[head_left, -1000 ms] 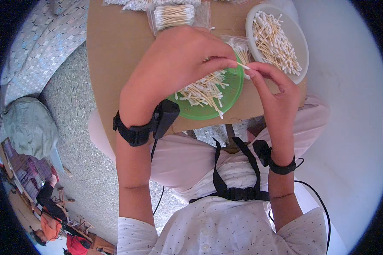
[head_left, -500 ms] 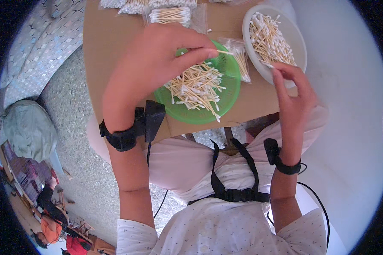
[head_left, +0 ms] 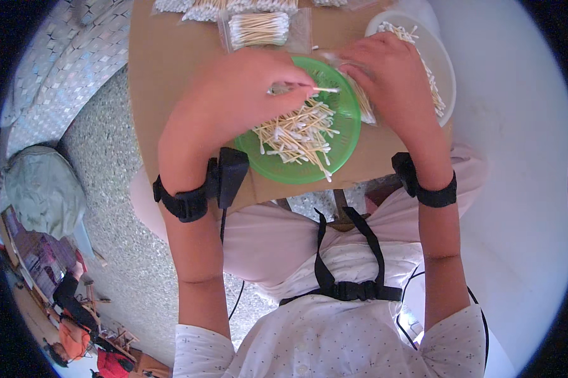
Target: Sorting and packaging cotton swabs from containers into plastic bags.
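Left hand (head_left: 246,88), thumb and fingers pinched on a white-tipped wooden cotton swab (head_left: 326,89), above the round green plastic basket (head_left: 348,135). Right hand (head_left: 385,72), fingers bent, at a clear plastic swab packet (head_left: 365,106); cannot tell whether it grips.

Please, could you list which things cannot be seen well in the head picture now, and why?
Head view:
What the right hand holds, if anything: covered by the hand itself.
Some swabs in the white bowl: behind that hand.
Part of the plastic bag beside the green basket: behind that hand too.
Rear end of the held swab: hidden by the left hand.
Swab packs: cut off by the upper edge.
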Motion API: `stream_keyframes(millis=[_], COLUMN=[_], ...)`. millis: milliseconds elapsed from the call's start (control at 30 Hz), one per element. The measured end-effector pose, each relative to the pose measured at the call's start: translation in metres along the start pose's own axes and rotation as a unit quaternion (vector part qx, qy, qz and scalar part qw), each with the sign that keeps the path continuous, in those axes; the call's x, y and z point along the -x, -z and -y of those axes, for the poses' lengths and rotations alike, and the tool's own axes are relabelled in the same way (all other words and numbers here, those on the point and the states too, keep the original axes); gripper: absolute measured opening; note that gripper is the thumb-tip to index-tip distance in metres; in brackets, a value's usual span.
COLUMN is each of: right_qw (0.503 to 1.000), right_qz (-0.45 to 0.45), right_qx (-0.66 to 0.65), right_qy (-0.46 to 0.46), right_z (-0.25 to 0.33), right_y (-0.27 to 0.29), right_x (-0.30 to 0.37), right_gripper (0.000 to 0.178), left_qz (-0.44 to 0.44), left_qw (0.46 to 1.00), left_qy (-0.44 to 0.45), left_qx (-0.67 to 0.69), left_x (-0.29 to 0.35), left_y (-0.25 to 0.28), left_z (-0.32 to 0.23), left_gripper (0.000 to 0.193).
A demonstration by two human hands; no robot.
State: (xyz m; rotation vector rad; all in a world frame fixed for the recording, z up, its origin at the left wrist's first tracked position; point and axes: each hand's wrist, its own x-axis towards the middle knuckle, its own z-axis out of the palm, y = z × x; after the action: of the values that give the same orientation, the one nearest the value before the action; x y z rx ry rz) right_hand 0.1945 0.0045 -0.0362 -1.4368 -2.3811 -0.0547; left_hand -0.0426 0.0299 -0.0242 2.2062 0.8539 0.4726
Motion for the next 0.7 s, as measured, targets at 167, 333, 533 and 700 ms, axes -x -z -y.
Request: stream_keyframes(millis=[167, 333, 533, 700], right_qw=[0.999, 0.999, 0.999, 0.995], right_qz=[0.027, 0.024, 0.027, 0.087], right_qx=[-0.019, -0.022, 0.0, 0.031], right_qy=[-0.027, -0.037, -0.036, 0.027], right_z=[0.001, 0.004, 0.007, 0.002], right_y=[0.004, 0.001, 0.002, 0.006], right_x=[0.002, 0.003, 0.001, -0.005], right_gripper=[0.016, 0.014, 0.015, 0.014], left_qz=[0.047, 0.057, -0.015, -0.048], left_qw=[0.999, 0.998, 0.999, 0.995], left_qy=[-0.006, 0.011, 0.032, -0.004], left_qx=[0.002, -0.021, -0.024, -0.088], left_x=[0.0, 0.0, 0.003, 0.001], left_y=[-0.004, -0.001, -0.001, -0.002], left_z=[0.006, 0.002, 0.003, 0.013], left_gripper=[0.025, 0.024, 0.021, 0.019])
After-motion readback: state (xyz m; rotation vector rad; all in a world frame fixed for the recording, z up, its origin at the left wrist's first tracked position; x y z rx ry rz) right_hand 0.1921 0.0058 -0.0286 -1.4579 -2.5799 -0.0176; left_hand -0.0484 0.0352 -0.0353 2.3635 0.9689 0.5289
